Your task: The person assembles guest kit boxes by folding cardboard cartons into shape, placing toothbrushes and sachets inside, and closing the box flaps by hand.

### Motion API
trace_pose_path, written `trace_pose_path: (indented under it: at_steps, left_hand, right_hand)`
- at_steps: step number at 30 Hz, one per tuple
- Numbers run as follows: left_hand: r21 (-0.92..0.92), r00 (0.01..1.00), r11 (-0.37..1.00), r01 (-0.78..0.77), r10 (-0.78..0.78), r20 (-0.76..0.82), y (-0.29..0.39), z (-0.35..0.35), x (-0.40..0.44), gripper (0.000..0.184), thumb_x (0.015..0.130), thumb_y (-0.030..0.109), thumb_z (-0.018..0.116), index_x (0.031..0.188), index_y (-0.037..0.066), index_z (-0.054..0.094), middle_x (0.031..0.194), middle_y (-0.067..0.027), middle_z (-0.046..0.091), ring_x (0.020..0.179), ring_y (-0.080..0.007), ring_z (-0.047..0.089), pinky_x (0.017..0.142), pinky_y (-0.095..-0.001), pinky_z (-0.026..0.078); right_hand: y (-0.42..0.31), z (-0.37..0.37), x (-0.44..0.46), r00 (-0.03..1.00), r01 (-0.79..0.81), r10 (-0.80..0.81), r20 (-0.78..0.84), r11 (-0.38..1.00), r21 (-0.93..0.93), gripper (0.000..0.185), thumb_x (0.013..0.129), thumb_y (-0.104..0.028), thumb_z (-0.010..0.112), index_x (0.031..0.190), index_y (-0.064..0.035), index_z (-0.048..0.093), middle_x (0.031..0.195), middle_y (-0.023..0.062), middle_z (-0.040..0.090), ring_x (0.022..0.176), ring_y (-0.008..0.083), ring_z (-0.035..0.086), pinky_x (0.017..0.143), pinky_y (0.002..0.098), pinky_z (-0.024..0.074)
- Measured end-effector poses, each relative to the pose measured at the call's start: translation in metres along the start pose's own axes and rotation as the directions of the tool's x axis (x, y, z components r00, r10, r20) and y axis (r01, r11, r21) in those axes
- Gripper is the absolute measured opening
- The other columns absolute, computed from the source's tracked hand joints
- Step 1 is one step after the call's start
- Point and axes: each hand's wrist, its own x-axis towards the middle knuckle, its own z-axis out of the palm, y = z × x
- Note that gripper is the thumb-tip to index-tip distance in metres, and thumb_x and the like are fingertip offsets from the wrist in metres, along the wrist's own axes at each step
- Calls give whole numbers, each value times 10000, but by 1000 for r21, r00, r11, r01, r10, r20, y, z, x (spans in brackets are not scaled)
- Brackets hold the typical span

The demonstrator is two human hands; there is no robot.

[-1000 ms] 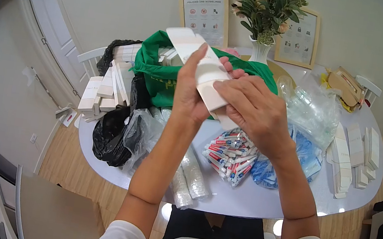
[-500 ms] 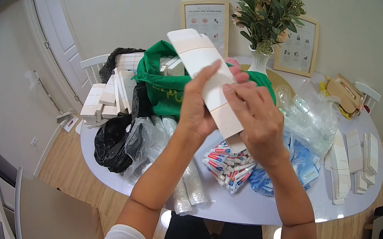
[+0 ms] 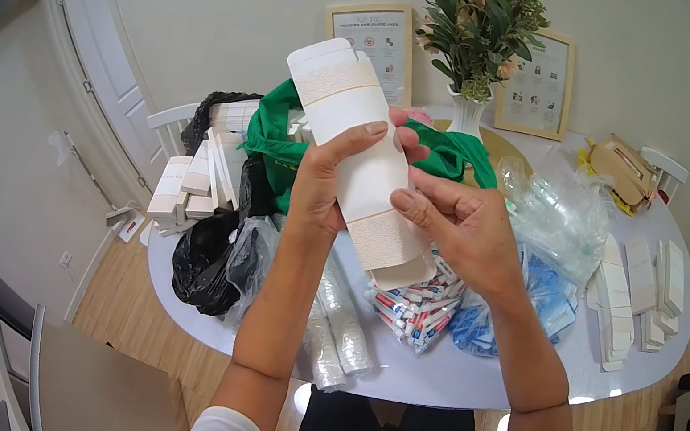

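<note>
A white and beige cardboard box [image 3: 350, 126], slim and tilted, is held up over the table with its end flaps showing at top and bottom. My left hand [image 3: 330, 168] wraps round its middle, thumb on the front face and fingertips showing past the far edge. With thumb and fingers, my right hand [image 3: 465, 226] pinches the box's right edge near the lower end. Below the hands lies a clear bag of small toothpaste tubes [image 3: 416, 308]. Behind the box sits a green bag [image 3: 281, 133], partly hidden.
Flat boxes [image 3: 613, 303] lie at the right; stacked boxes [image 3: 178, 185] stand at the left. Around the table are a black bag [image 3: 205, 270], clear plastic rolls [image 3: 336, 327], a blue bag [image 3: 481, 323], clear bags [image 3: 557, 213], and a flower vase [image 3: 468, 113].
The box has turned so that its front face shows wider, and its lower flap stands out more. My right hand has moved from its face to its edge.
</note>
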Motion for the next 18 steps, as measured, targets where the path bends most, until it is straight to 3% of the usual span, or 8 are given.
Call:
trace_pose_path:
  at_steps: [2, 4, 5, 8, 11, 17, 18]
  left_hand:
    - [160, 999, 987, -35, 37, -13, -2, -1, 0, 402, 748, 159, 648, 1066, -62, 538, 838, -146, 624, 817, -307, 638, 702, -401, 556]
    - [219, 999, 975, -44, 49, -17, -6, 0, 1, 398, 741, 157, 664, 1052, -62, 545, 836, -151, 625, 793, -292, 642, 685, -388, 557]
    - [281, 998, 958, -53, 61, -18, -7, 1, 1, 395, 734, 154, 679, 1038, -62, 551, 835, -155, 626, 769, -277, 646, 668, -375, 559]
    - [296, 997, 955, -28, 48, -59, -9, 1, 1, 394, 725, 139, 702, 1030, -63, 556, 824, -160, 624, 729, -249, 647, 653, -353, 558]
    - [280, 993, 960, -15, 47, -106, -10, 2, 0, 388, 731, 132, 704, 1031, -62, 555, 822, -162, 624, 709, -233, 645, 642, -340, 558]
    - [208, 994, 978, 26, -4, -107, -12, -3, 5, 366, 752, 118, 686, 1044, -57, 552, 852, -155, 623, 722, -238, 648, 642, -347, 563]
    - [204, 994, 979, 25, -2, -112, -10, -5, 6, 366, 752, 118, 686, 1044, -57, 552, 852, -155, 623, 722, -238, 648, 642, -347, 563]
  right_hand:
    - [-1, 0, -2, 1000, 22, -22, -22, 1000, -15, 369, 817, -266, 698, 1025, 36, 654, 804, 39, 671, 689, 46, 572, 605, 205, 470]
    - [-3, -3, -1, 1000, -21, 22, 1, 975, -219, 332, 816, -237, 693, 999, 39, 665, 761, 44, 673, 672, 52, 586, 594, 213, 474]
    - [-1, -4, 0, 1000, -24, 25, 1, 975, -219, 332, 816, -237, 693, 999, 39, 665, 761, 44, 673, 672, 52, 586, 594, 213, 474]
    - [4, -4, 0, 1000, -12, 12, -1, 976, -217, 299, 810, -214, 693, 974, 36, 676, 720, 46, 672, 655, 56, 593, 589, 221, 477]
    - [-1, -5, 1, 995, -100, 98, -21, 986, -132, 305, 791, -177, 724, 996, 42, 672, 796, 53, 676, 715, 62, 598, 648, 210, 491]
    - [3, -14, 4, 995, -102, 99, -23, 974, -203, 279, 815, -160, 685, 1009, 39, 667, 752, 61, 674, 659, 48, 580, 570, 207, 465]
    - [2, -16, 5, 992, -119, 122, 31, 988, -103, 279, 820, -154, 680, 1021, 39, 662, 755, 58, 671, 651, 47, 574, 561, 203, 460]
